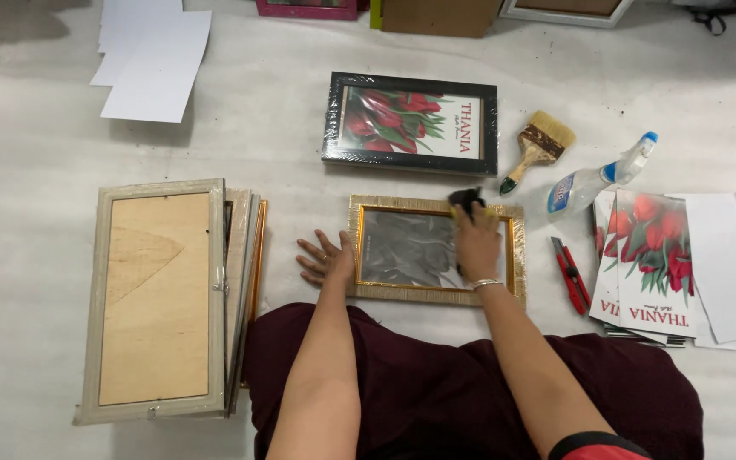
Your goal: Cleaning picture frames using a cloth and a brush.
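A gold picture frame (433, 294) lies flat on the white floor in front of me, its glass showing grey reflections. My left hand (325, 257) rests spread on the floor, touching the frame's left edge. My right hand (476, 241) is over the frame's upper right part, closed on a dark cloth with a yellow edge (468, 201) that touches the glass.
A wrapped black frame with a red tulip print (411, 123) lies beyond. A paintbrush (538, 146), spray bottle (600, 176), red utility knife (571, 274) and a stack of tulip prints (647, 264) lie to the right. Stacked frames, face down (163, 294), sit on the left; white sheets (153, 60) beyond.
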